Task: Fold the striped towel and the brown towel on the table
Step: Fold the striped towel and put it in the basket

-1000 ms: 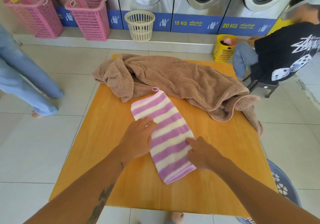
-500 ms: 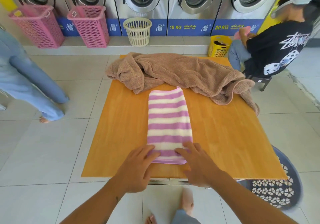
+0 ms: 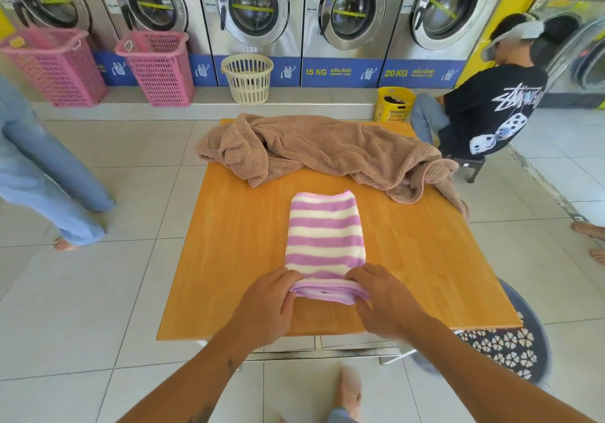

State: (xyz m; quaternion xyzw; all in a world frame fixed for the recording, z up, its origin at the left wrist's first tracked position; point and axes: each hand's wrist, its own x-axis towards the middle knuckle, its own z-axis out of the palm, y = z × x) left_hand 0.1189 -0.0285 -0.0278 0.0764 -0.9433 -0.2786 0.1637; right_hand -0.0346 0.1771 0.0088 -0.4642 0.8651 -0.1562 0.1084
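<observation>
The purple and white striped towel (image 3: pixel 324 236) lies as a narrow folded strip in the middle of the orange wooden table (image 3: pixel 229 259). Its near end is lifted off the table, showing several layers. My left hand (image 3: pixel 266 304) pinches the near left corner and my right hand (image 3: pixel 384 298) pinches the near right corner. The brown towel (image 3: pixel 327 150) lies crumpled across the far side of the table, its right end hanging over the edge.
A dark patterned basket (image 3: pixel 510 347) stands on the floor at the table's near right. A seated person (image 3: pixel 491 108) and a yellow basket (image 3: pixel 393 105) are beyond the far right corner. Someone in jeans (image 3: pixel 42 173) stands left. Pink baskets (image 3: pixel 157 65) and washing machines (image 3: pixel 252 13) line the back.
The striped towel went from lying diagonal to straight. My hands slid down to its near end and now grip and lift that end off the table.
</observation>
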